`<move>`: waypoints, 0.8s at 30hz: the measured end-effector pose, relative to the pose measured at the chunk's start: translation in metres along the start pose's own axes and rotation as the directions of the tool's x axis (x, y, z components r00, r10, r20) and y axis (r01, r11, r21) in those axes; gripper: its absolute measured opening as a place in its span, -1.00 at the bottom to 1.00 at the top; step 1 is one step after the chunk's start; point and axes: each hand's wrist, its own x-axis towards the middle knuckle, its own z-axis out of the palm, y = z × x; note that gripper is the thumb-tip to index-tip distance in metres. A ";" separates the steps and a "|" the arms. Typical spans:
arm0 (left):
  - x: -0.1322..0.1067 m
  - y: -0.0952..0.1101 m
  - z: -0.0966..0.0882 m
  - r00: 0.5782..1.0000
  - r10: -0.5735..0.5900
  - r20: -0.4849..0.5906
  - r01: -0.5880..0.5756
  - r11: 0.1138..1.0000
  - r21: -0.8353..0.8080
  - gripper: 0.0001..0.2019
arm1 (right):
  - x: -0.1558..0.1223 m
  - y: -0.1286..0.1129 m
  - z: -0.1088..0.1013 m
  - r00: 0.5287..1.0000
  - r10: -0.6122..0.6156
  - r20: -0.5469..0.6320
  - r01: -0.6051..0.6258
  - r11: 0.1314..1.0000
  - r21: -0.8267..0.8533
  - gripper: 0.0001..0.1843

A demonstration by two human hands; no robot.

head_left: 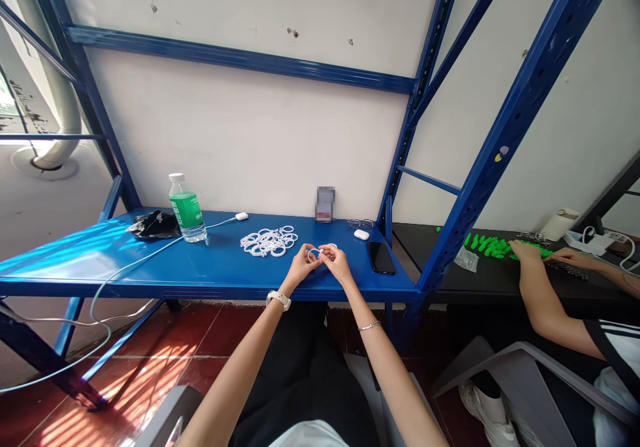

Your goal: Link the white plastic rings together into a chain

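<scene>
My left hand (301,265) and my right hand (336,262) meet over the front part of the blue table, fingertips close together. Between them they pinch a white ring (313,254), which looks like those in the pile. Part of it is hidden by my fingers. Just left of my hands lies a loose pile of white rings (269,241). To the right of my right hand are a black phone (381,258) and a small white case (361,234).
A water bottle (187,208) and a black plastic bag (154,224) stand left on the blue table (225,270). A white cable (150,255) crosses it. A blue post (475,200) rises at right. Beyond it, a co-worker's hands (526,250) handle bright green pieces (493,247).
</scene>
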 end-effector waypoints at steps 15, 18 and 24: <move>-0.002 0.006 0.000 0.999 0.031 0.021 -0.032 0.999 0.025 -0.52 | 0.002 0.002 -0.003 0.998 -0.065 -0.017 0.063 0.994 -0.094 -0.64; -0.001 0.006 -0.001 0.999 0.034 0.027 -0.035 0.999 0.030 -0.51 | 0.002 0.001 -0.003 0.998 -0.057 -0.020 0.055 0.993 -0.106 -0.63; -0.002 0.008 -0.002 0.999 0.024 0.039 -0.025 0.999 0.026 -0.52 | 0.002 0.000 -0.003 0.999 -0.044 -0.028 0.042 0.996 -0.084 -0.67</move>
